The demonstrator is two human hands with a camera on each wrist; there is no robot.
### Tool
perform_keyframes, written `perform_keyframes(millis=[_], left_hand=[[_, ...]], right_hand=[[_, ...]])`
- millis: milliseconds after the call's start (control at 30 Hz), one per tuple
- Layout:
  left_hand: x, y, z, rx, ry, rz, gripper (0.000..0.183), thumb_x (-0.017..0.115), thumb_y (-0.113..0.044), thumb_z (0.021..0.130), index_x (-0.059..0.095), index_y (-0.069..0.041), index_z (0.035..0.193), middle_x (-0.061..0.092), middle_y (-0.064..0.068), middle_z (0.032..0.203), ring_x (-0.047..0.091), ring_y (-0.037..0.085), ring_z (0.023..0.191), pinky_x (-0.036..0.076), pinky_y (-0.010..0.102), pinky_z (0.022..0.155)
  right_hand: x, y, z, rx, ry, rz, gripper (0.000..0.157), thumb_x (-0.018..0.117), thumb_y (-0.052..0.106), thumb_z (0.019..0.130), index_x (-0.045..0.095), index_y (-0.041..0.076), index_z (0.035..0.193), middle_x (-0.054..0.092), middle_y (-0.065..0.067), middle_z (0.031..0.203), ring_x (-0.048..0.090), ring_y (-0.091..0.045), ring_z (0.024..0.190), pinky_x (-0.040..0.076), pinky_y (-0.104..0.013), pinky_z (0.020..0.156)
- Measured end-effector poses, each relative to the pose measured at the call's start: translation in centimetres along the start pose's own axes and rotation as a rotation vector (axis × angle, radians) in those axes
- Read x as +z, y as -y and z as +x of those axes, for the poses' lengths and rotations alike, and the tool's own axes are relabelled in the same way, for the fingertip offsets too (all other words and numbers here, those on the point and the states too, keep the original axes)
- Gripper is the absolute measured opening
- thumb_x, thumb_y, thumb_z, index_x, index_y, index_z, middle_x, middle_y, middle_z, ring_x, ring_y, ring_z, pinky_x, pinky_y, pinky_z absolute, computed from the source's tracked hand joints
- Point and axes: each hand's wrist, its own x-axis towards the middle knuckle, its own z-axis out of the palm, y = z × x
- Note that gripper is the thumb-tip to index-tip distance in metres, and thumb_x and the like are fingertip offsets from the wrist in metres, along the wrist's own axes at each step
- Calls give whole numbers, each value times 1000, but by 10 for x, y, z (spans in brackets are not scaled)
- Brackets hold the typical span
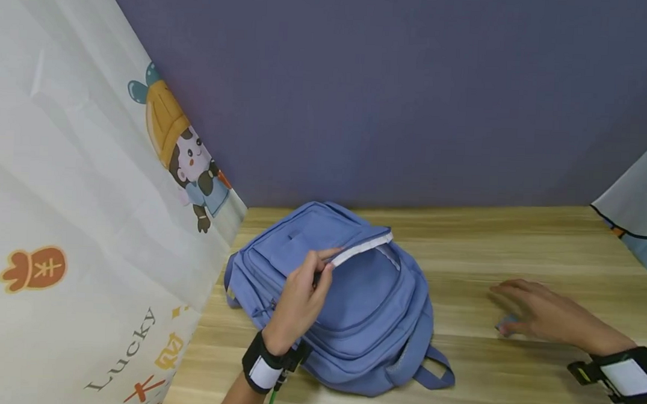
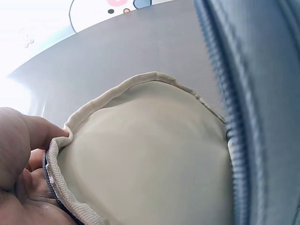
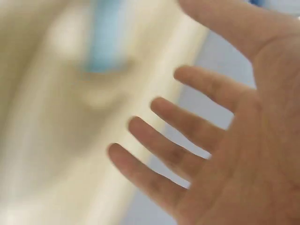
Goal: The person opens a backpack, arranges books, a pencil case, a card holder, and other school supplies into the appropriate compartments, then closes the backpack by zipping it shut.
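A blue backpack lies on the wooden table, its front pocket unzipped. My left hand pinches the pocket's flap by its pale-bound edge and holds it folded back. In the left wrist view, thumb and fingers grip that edge, and the beige lining faces the camera. To the right of the backpack, my right hand is over the table with fingers spread and nothing gripped. A small bluish thing shows beside its thumb, partly hidden; the right wrist view has a blurred light-blue object beyond the fingertips.
The wooden tabletop runs back to a dark blue-grey wall. A white printed curtain hangs along the left side, close to the backpack. At the right edge is a grey and blue sheet with dark trim.
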Motion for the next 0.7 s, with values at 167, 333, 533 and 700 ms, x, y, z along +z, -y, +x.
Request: perform_keyframes(millis=[167,333,533,700], left_hand=[[0,1,0,-4,7,2,22,50,-16,113,45,-12,92,71,3,142,33,0,58,36,19,52],[0,0,0,-12,4,7,23,51,-15,113,45,-12,91,71,3,141,34,1,59,36,19,54],[1,-1,-3,-5,9,10,23,50,-14,113,44,-12,91,71,5,140,34,1,60,36,18,54],[3,0,-2,1,-16,7,23,50,-14,113,45,-12,91,72,7,140,36,1,60,39,20,54]], right_hand=[[34,-16,-14,-35,-142,-5,72,93,51,74,73,11,130,70,-11,119,67,-33,103,58,-47,77],[46,-14,-15,-127,-274,-53,51,99,33,70,80,18,115,68,5,107,64,-17,89,53,-33,69],[55,-15,-12,-199,-347,-9,40,101,17,64,79,26,96,65,13,98,62,-3,85,54,-29,66],[38,3,3,-184,-319,56,34,97,16,73,78,28,98,67,16,100,64,-1,87,55,-28,66]])
